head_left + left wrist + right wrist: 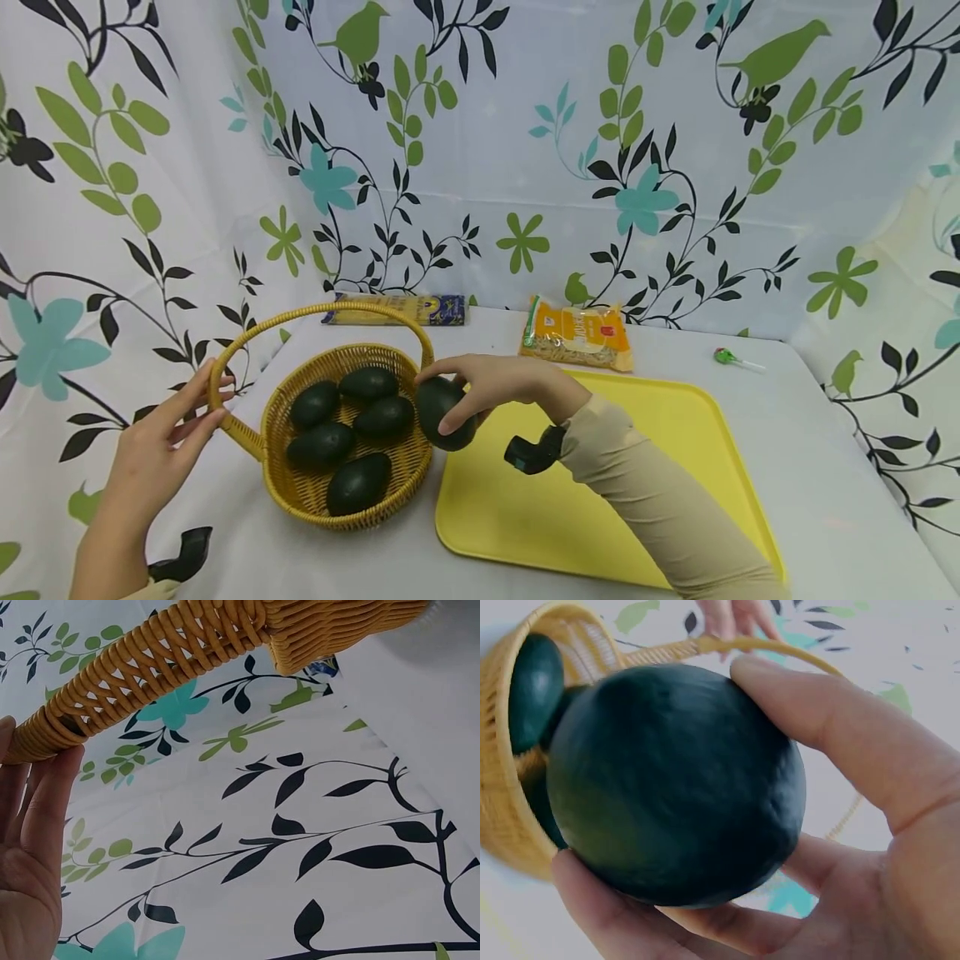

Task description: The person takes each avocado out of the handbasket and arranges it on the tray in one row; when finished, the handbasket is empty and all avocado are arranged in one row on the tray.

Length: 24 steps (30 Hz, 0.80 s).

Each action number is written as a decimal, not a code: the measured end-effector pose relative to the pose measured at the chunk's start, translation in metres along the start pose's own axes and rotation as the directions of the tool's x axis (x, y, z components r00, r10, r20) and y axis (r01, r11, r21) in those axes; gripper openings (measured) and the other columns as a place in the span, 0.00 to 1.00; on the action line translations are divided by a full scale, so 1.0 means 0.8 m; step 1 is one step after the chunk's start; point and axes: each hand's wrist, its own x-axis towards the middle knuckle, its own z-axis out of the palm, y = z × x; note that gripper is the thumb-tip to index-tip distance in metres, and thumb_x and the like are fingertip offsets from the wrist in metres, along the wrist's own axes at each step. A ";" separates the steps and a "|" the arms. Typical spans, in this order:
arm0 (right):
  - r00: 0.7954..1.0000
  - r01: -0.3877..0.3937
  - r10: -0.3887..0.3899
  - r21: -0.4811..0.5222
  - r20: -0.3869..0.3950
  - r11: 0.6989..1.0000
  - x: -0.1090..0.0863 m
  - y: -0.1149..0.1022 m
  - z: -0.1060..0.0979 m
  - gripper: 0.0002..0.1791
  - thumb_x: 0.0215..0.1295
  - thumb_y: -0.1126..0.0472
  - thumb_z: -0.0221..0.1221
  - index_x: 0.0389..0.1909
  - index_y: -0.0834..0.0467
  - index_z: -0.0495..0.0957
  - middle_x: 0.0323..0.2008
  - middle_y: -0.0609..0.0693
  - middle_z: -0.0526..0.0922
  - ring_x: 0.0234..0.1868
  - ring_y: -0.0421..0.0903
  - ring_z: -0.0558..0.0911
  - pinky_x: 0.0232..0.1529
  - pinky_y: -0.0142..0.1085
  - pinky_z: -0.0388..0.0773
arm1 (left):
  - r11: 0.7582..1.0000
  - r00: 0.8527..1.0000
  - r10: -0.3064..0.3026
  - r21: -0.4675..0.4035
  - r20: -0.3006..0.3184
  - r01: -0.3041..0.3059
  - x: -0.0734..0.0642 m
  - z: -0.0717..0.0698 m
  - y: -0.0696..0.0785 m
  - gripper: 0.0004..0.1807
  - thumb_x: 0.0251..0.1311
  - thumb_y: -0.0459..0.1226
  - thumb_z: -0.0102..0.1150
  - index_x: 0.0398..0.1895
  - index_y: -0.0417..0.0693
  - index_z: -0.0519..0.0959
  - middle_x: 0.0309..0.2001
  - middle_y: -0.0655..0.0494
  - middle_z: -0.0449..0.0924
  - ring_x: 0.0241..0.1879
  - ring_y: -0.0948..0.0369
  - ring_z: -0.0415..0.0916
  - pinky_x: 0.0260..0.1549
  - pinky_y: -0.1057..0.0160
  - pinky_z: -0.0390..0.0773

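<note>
My right hand (510, 386) grips a dark green avocado (442, 412), thumb on one side and fingers on the other. It hangs by the right rim of a yellow wicker basket (281, 487), overlapping the near-left edge of the yellow tray (600, 533) in the head view. Several more dark avocados (360, 483) lie inside the basket. On the left, my left hand (161, 446) pinches the arched basket handle (258, 329) between thumb and fingers. The left wrist view shows that woven handle (157, 667) from close by, with the fingertips curled on its end.
At the back lie a blue and yellow packet (442, 310) behind the basket and an orange-labelled bag (577, 333) behind the tray. A green-headed lollipop (726, 356) sits at the far right. Patterned cloth (495, 158) hangs behind and beside the white table.
</note>
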 end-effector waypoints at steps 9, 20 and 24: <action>0.993 -0.001 -0.004 -0.043 -0.118 0.999 -0.050 0.023 -0.040 0.38 0.53 0.59 0.67 0.65 0.39 0.63 0.56 0.55 0.72 0.52 0.48 0.77 0.49 0.38 0.82 | 0.999 0.999 0.040 -0.006 -0.010 -0.040 -0.001 -0.003 -0.001 0.40 0.52 0.24 0.63 0.69 0.55 0.64 0.52 0.99 0.61 0.48 0.98 0.59 0.39 0.95 0.63; 0.964 -0.051 0.094 0.173 -0.249 0.984 -0.017 0.052 -0.060 0.40 0.58 0.61 0.64 0.69 0.44 0.57 0.59 0.64 0.67 0.47 0.53 0.81 0.48 0.45 0.83 | 1.000 1.000 0.023 -0.017 0.000 -0.023 -0.001 -0.004 0.000 0.39 0.54 0.25 0.62 0.69 0.57 0.63 0.52 0.96 0.64 0.48 0.98 0.59 0.39 0.95 0.63; 0.944 -0.063 0.132 0.228 -0.304 0.972 -0.004 0.067 -0.068 0.41 0.58 0.62 0.64 0.69 0.43 0.56 0.61 0.64 0.64 0.50 0.56 0.80 0.48 0.46 0.83 | 1.000 1.000 0.027 -0.015 0.006 -0.027 -0.001 -0.003 0.000 0.39 0.54 0.25 0.62 0.69 0.56 0.63 0.52 0.96 0.64 0.48 0.98 0.59 0.40 0.95 0.63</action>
